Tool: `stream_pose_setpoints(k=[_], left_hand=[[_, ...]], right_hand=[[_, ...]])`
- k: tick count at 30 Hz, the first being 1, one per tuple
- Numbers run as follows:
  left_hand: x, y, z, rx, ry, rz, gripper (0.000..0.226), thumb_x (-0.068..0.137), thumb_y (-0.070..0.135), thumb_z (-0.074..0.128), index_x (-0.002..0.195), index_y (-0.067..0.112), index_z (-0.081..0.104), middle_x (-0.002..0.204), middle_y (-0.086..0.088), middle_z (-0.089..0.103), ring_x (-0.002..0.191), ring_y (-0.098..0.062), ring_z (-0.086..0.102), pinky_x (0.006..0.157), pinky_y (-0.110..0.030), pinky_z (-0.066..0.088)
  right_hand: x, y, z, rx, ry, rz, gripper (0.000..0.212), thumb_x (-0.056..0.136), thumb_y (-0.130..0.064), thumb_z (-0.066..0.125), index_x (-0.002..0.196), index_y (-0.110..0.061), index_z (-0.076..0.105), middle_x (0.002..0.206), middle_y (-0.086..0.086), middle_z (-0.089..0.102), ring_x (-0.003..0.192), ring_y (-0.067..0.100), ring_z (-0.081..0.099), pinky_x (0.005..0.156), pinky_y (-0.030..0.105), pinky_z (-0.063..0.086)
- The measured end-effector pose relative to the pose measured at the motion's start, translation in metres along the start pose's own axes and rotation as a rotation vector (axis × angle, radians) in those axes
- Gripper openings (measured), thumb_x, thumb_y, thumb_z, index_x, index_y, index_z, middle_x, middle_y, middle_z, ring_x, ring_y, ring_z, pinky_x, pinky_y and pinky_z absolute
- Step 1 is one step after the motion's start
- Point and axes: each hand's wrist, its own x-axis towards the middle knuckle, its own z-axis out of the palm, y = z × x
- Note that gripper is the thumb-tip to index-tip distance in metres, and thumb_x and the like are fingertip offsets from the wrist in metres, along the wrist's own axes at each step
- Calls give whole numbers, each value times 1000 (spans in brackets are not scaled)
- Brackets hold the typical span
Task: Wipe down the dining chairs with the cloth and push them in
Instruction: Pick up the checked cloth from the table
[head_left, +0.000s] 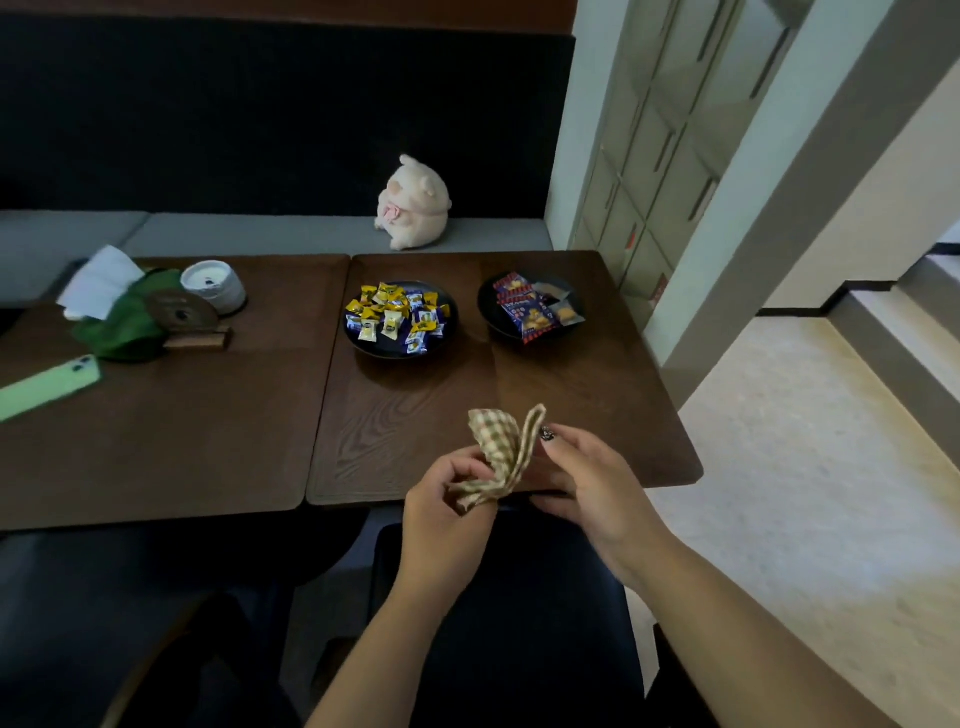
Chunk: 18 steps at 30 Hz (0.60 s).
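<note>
Both hands up over the near edge of the right-hand table (597, 415). Checked cloth (501, 457), tan and cream, bunched and folded between them, held in the air just above the table edge. Left hand (441, 512) grips the lower bunched end, fingers curled round it. Right hand (587, 475) beside the cloth's upper fold, fingers loosely bent, the dark-painted fingertip (545, 433) touching the fabric; cannot tell whether it truly pinches the cloth or only rests against it.

Dark chair (519, 623) directly below the forearms, seat tucked partly under the table edge; a second dark chair (156, 623) to the left, dim, details hard to make out.

On the right-hand table: dark bowl of wrapped sweets (400, 319), dark bowl of snack packets (532, 309). On the left-hand table (182, 441): green phone (49, 387), green tissue holder (119, 317) with white tissue, round wooden sign (182, 314), white lidded pot (214, 286). Cream plush toy (415, 203) sits on the grey bench (260, 234) behind
</note>
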Motion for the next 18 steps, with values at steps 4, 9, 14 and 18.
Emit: stream_pose_setpoints(k=[4, 9, 14, 18], left_hand=[[-54, 23, 0, 26, 11, 180, 24, 75, -11, 76, 77, 11, 65, 109, 8, 71, 100, -9, 68, 80, -19, 52], [-135, 62, 6, -36, -21, 251, 25, 69, 4, 74, 87, 16, 62, 112, 2, 68, 95, -15, 69, 76, -27, 56], [-216, 110, 19, -280, 2, 149, 31, 79, 17, 76, 98, 6, 53, 83, 1, 67, 72, -11, 64, 59, -22, 52], [-263, 143, 32, -290, 146, 78, 30, 86, 6, 70, 111, 16, 57, 98, -1, 74, 88, -15, 72, 72, -32, 60]], right_hand=[[-51, -7, 3, 198, -36, 56, 22, 93, -26, 57, 108, -11, 65, 102, 10, 72, 98, 27, 68, 88, 47, 54], [-128, -12, -9, 157, -50, -81, 21, 95, -10, 49, 100, -3, 68, 94, 17, 72, 84, 27, 68, 70, 36, 54], [-212, -16, -32, 65, -81, -253, 19, 96, -9, 50, 93, -8, 69, 89, 12, 74, 82, 22, 71, 72, 33, 56], [-267, -17, -47, 103, -67, -322, 23, 97, -12, 49, 91, -11, 71, 93, 12, 74, 92, 28, 70, 82, 41, 56]])
